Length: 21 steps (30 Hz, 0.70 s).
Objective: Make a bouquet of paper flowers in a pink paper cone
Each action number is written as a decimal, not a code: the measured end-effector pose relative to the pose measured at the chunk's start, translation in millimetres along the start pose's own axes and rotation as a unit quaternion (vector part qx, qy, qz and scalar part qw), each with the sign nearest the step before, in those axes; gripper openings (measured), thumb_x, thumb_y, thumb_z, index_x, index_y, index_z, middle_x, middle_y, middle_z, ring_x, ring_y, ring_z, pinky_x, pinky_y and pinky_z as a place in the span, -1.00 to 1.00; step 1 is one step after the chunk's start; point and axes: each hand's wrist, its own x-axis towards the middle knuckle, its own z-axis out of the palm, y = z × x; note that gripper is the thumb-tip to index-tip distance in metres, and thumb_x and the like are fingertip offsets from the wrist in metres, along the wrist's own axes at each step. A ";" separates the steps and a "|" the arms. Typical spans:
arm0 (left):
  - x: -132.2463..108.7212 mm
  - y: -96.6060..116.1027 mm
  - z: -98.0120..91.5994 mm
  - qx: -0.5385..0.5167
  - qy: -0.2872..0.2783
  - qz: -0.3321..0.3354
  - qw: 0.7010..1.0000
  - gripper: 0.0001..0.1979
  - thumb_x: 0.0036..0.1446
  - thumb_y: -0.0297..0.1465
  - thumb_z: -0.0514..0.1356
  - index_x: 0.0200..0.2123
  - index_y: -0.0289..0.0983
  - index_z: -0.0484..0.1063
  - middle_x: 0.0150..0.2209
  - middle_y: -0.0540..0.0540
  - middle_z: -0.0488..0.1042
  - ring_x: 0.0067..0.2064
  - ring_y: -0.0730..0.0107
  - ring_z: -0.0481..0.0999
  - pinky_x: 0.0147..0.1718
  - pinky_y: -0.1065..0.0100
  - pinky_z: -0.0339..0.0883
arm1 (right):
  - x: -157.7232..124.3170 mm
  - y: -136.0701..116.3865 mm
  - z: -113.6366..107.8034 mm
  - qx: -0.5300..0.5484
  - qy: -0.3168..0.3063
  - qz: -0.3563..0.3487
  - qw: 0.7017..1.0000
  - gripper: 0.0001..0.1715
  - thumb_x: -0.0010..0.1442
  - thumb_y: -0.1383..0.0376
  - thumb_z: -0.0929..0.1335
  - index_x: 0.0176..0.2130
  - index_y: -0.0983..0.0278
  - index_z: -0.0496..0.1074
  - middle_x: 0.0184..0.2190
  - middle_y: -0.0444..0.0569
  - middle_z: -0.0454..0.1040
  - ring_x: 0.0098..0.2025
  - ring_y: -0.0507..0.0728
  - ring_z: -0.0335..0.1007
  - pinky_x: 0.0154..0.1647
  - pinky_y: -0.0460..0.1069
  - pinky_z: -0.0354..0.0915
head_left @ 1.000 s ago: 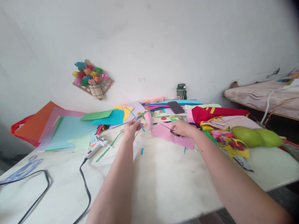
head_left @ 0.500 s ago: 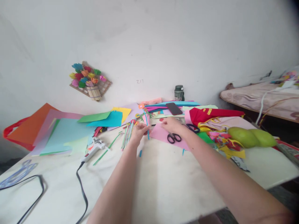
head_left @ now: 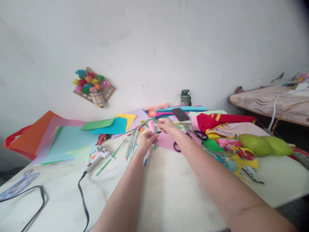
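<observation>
A paper flower with an orange head [head_left: 152, 113] and a thin blue stem [head_left: 155, 145] stands roughly upright between my hands. The fingers of my left hand [head_left: 147, 140] pinch it low on the stem. Higher up, my right hand [head_left: 166, 125] is closed with its fingertips at the same stem; the exact grip is too small to see. Pink paper [head_left: 166, 141] lies below my right hand, and dark-handled scissors [head_left: 177, 147] rest on it, partly hidden by my forearm. Left of my hands is a bunch of coloured paper sticks [head_left: 131, 145].
A white glue gun [head_left: 96, 159] with a black cord lies at the left, near coloured paper sheets [head_left: 72, 138]. Behind are a phone [head_left: 180, 114] and a bottle [head_left: 185, 97]. Paper scraps [head_left: 231, 151], a second pair of scissors [head_left: 201, 135] and green fruit [head_left: 265, 145] lie right.
My right hand has moved left from above the pink paper to the blue stem. The flower and my left hand have shifted slightly right.
</observation>
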 end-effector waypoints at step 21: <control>-0.7 -0.4 3.8 0.241 0.164 0.111 0.950 -0.86 -0.08 -0.29 0.28 -0.57 -0.17 0.41 -0.58 -0.01 0.43 -0.41 0.30 0.41 -0.40 0.38 0.07 | 5.5 12.4 -7.7 0.124 -0.111 -0.038 0.985 -0.52 -0.15 0.00 0.46 -0.59 0.30 0.26 -0.70 -0.26 0.20 -0.71 -0.14 -0.04 -0.72 -0.15 -0.09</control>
